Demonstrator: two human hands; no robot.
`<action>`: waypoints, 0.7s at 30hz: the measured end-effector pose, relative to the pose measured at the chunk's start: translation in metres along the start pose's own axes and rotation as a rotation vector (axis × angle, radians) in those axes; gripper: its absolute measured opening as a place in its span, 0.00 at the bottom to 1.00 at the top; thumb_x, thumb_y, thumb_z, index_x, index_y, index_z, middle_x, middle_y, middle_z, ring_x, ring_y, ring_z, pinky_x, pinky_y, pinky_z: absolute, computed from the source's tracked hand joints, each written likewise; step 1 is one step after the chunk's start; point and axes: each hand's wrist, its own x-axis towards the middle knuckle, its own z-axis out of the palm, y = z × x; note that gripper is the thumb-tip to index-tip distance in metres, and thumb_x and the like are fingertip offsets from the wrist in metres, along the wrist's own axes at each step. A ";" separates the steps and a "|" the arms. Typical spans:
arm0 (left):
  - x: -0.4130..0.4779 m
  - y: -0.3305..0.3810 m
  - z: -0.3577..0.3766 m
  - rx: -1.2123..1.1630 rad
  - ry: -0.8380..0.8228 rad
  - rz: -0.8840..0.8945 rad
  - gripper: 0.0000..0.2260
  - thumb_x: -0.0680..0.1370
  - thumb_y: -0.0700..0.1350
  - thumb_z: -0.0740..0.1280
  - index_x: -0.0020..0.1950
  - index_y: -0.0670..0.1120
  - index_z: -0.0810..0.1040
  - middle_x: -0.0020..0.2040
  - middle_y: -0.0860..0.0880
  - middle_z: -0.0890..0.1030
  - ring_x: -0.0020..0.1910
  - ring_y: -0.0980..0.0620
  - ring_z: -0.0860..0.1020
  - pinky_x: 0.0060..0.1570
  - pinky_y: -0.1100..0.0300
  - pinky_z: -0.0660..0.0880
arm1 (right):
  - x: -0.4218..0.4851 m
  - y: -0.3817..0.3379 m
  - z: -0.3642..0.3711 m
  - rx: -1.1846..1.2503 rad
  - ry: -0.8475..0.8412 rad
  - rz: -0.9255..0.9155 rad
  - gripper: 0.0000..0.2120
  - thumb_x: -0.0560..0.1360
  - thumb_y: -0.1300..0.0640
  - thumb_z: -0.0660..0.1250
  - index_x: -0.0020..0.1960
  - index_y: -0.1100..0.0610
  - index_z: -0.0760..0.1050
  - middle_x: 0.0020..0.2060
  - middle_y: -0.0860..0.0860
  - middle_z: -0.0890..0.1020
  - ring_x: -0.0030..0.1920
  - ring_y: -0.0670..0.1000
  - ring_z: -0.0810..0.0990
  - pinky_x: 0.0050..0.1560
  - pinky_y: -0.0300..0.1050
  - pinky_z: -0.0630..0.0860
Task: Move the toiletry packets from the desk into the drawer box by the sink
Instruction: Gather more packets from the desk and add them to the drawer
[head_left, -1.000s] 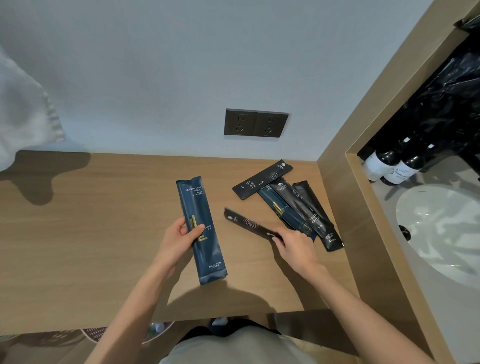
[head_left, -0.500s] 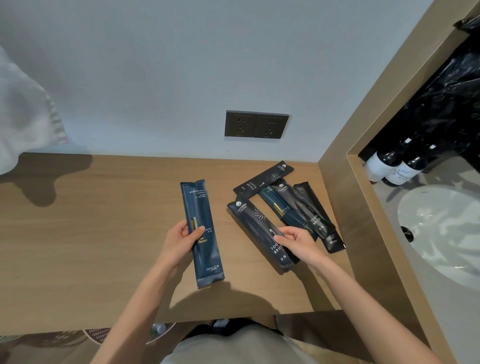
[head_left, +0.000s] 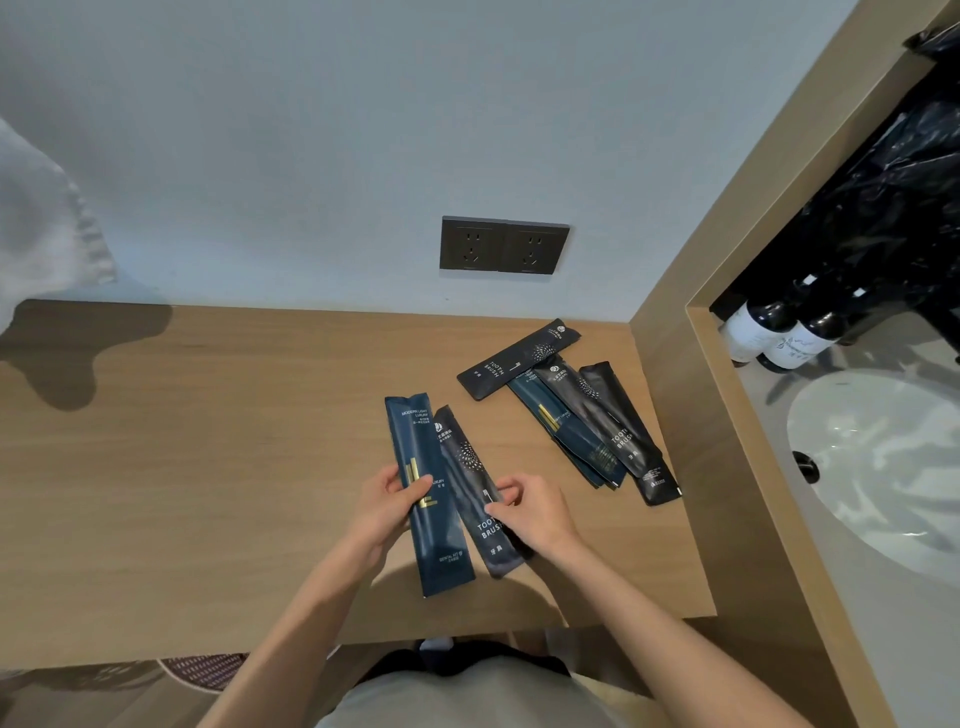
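Black packet (head_left: 477, 493) half behind blue packet (head_left: 427, 499)

Bare forearms and hands (head_left: 395, 506), no sleeves in view; light grey-beige garment (head_left: 467, 696) below, dark band above it.

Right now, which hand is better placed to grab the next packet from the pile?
Right hand, probably. It is nearer the pile and only pinches a black packet, while the left hand grips the blue packet.

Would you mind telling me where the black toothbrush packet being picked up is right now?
In the head view it is low at centre, above the desk, pinched by the right hand and lying against the right edge of the blue dental kit packet held by the left hand.
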 end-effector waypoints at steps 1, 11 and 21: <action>0.002 -0.001 0.004 -0.006 0.002 -0.010 0.15 0.77 0.37 0.66 0.64 0.41 0.72 0.47 0.48 0.82 0.41 0.53 0.81 0.28 0.69 0.76 | 0.001 0.000 -0.002 -0.056 0.013 -0.016 0.14 0.71 0.53 0.73 0.56 0.53 0.79 0.42 0.43 0.81 0.43 0.43 0.80 0.47 0.38 0.77; 0.029 -0.011 0.034 0.192 0.079 0.034 0.17 0.75 0.41 0.70 0.63 0.39 0.74 0.56 0.45 0.80 0.49 0.48 0.79 0.51 0.55 0.77 | 0.023 0.052 -0.085 -0.132 0.354 0.014 0.18 0.74 0.53 0.70 0.64 0.52 0.74 0.63 0.48 0.77 0.65 0.51 0.73 0.64 0.51 0.72; 0.039 -0.017 0.047 0.401 0.212 0.132 0.19 0.74 0.44 0.71 0.63 0.42 0.73 0.59 0.47 0.68 0.50 0.50 0.74 0.54 0.56 0.76 | 0.046 0.047 -0.081 -0.498 0.115 -0.178 0.25 0.78 0.52 0.64 0.74 0.52 0.63 0.70 0.50 0.69 0.71 0.51 0.66 0.69 0.51 0.69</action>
